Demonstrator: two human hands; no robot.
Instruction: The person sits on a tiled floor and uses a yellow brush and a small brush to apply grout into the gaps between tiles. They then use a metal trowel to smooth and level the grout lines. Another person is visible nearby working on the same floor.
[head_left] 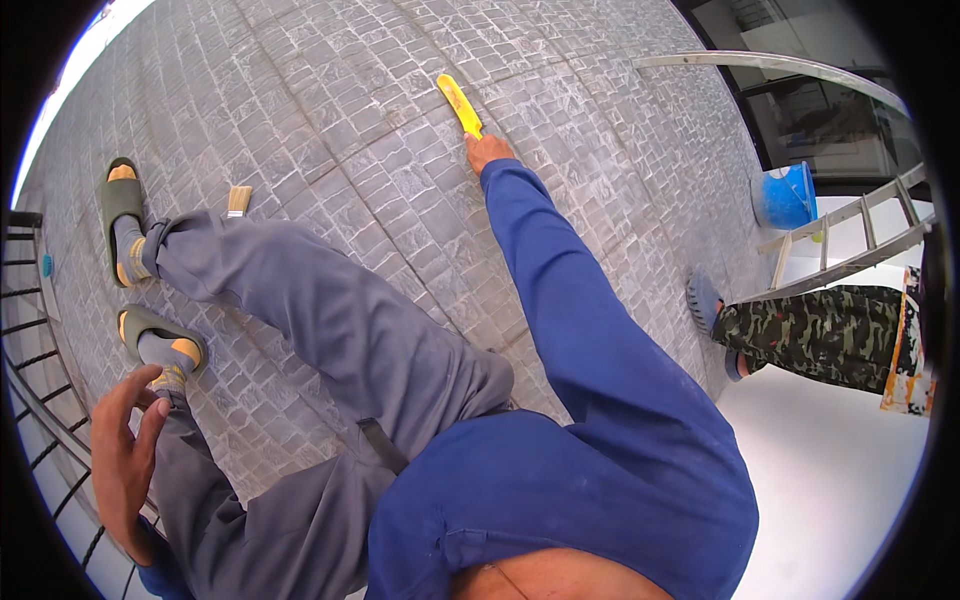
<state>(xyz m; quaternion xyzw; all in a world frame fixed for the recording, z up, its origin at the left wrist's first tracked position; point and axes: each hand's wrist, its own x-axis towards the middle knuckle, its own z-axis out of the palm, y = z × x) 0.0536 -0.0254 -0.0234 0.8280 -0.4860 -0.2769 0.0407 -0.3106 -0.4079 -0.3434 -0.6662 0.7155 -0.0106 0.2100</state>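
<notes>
My right hand [488,150], at the end of an outstretched blue sleeve, is closed around one end of a long, flat yellow tool [460,105] with a rounded far end. Its exact kind does not show. The tool points away over grey patterned paving [400,190]. At the lower left, my left hand [125,450] is raised by my lower leg and slipper, its fingers loosely bent and apart, holding nothing. A flat paintbrush [238,200] with pale bristles shows beyond my grey trouser leg, which hides part of it.
On the right, another person in camouflage trousers [810,335] stands beside a metal ladder [865,230] and a blue bucket [785,197]. A dark railing [45,360] runs along the left. My legs stretch leftward, ending in green slippers [122,205].
</notes>
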